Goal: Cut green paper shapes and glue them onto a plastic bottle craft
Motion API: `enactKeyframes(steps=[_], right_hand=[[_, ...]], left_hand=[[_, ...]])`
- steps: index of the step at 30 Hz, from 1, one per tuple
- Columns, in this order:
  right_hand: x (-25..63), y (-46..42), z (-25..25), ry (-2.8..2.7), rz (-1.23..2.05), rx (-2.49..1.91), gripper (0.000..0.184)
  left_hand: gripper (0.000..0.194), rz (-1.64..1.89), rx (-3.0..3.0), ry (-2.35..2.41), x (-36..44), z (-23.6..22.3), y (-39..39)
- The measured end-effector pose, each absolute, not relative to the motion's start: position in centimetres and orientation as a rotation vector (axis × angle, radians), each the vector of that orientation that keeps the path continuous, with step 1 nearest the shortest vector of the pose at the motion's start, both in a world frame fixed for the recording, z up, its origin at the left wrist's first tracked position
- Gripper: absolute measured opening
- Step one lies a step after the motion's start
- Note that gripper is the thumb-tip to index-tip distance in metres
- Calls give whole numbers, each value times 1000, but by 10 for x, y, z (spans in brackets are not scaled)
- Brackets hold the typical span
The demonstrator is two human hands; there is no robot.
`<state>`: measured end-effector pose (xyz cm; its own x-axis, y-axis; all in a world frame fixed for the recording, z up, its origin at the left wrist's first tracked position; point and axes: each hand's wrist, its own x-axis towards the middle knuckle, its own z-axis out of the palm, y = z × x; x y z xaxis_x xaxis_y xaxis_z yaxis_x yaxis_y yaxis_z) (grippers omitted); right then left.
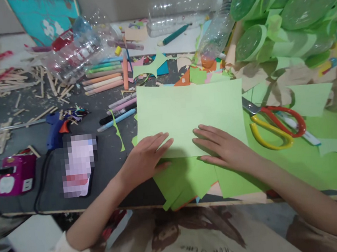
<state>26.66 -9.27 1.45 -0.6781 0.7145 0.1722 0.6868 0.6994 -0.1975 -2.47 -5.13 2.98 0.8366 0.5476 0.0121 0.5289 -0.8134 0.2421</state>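
Observation:
A pale green paper sheet (189,111) lies flat on the desk in front of me, on top of darker green paper pieces (189,182). My left hand (148,158) rests flat on the sheet's near left corner, fingers stretched out. My right hand (221,146) lies flat on the sheet's near edge toward the right, fingers spread and pointing left. Neither hand holds anything.
Red and yellow scissors (273,129) lie just right of the sheet. A blue glue gun (56,129), a phone (78,165) and a magenta device (15,174) sit to the left. Markers (103,78), wooden sticks (1,85), plastic bottles (76,51) and green paper decorations (283,17) crowd the back.

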Motion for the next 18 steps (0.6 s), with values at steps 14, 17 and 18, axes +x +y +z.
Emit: enactKeyframes(steps=[14, 17, 18], right_hand=[[272, -105, 50, -2568, 80, -1075, 32], [276, -106, 57, -2557, 169, -1166, 33], [277, -106, 59, -2544, 179, -1200, 32]], left_hand=[[31, 266, 2735, 846, -58, 35, -62], [31, 302, 2587, 862, -60, 41, -61], [31, 324, 2544, 874, -60, 42, -60]])
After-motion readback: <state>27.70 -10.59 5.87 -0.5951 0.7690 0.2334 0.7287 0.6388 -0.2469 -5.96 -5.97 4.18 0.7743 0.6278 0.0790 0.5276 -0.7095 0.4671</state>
